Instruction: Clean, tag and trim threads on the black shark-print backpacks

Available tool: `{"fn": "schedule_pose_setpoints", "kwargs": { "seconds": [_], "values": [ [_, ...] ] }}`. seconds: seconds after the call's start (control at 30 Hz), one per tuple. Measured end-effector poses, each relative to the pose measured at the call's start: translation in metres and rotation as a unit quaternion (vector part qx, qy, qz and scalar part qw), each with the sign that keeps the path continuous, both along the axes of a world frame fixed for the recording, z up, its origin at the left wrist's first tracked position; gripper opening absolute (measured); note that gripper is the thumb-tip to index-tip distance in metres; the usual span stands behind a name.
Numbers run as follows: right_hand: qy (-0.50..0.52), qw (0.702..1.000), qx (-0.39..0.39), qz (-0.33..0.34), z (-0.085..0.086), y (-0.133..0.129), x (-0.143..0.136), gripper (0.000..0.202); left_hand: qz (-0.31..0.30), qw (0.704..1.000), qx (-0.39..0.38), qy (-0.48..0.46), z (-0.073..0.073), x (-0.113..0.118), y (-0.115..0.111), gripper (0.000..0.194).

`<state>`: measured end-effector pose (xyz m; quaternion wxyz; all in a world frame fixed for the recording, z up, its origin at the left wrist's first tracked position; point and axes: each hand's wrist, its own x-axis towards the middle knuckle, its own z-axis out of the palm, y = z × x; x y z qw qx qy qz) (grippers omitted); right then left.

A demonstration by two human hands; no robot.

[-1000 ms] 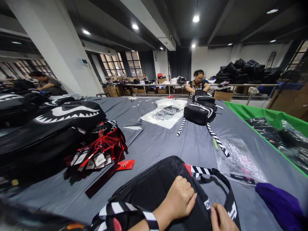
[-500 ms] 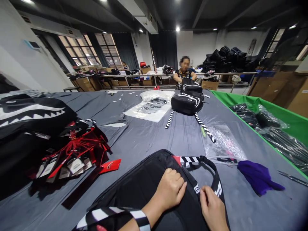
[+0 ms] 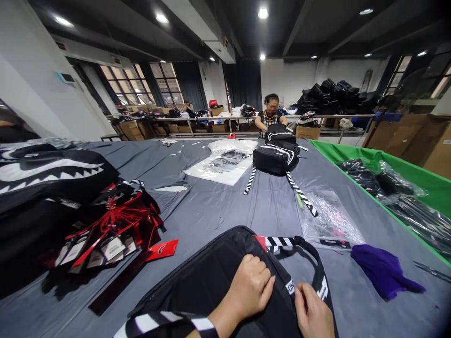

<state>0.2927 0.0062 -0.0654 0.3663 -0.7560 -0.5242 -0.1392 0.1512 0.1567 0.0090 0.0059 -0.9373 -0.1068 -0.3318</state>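
A black backpack [image 3: 197, 272] lies on the table right in front of me, its padded side up. My left hand [image 3: 249, 285] is closed in a fist on the panel, with the fingertips hidden against the fabric. At the bag's right edge my right hand [image 3: 313, 307] pinches the edge beside a small white label [image 3: 290, 287]; what exactly lies between the fingertips is hidden. A black-and-white striped strap [image 3: 158, 321] loops over my left forearm. Another strap [image 3: 282, 241], striped with a red end, curves round at the far right of the bag.
Left stand black backpacks [image 3: 52, 173] with shark-mouth prints and a bunch of red-corded tags [image 3: 112, 244]. Ahead lie plastic bags [image 3: 225, 162] and another backpack [image 3: 275, 158], with a person [image 3: 269, 115] behind. On the right are purple cloth [image 3: 384, 270], tweezers-like metal tool [image 3: 431, 270] and a green-lined bin [image 3: 355, 152].
The camera view has tilted up slightly, so everything sits lower in the picture. Both hands keep nearly the same places on the backpack.
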Motion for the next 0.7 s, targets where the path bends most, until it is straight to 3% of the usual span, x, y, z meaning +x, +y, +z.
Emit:
{"fn": "schedule_pose_setpoints", "kwargs": {
  "seconds": [0.17,0.4,0.7],
  "values": [
    [0.006,1.000,-0.003,-0.017,0.0058,-0.0007,-0.0035,0.032,0.000,1.000,-0.007,0.008,-0.0016,0.0001,0.0005,0.026],
    [-0.006,1.000,-0.019,-0.002,-0.0024,-0.0010,0.0007,0.029,-0.004,0.999,-0.020,0.031,-0.0015,0.0020,0.0027,0.025],
    [-0.026,0.998,-0.037,-0.031,-0.0025,0.0028,-0.0025,0.030,-0.006,0.996,-0.025,0.083,-0.0007,0.0032,-0.0025,0.025]
  ]
}}
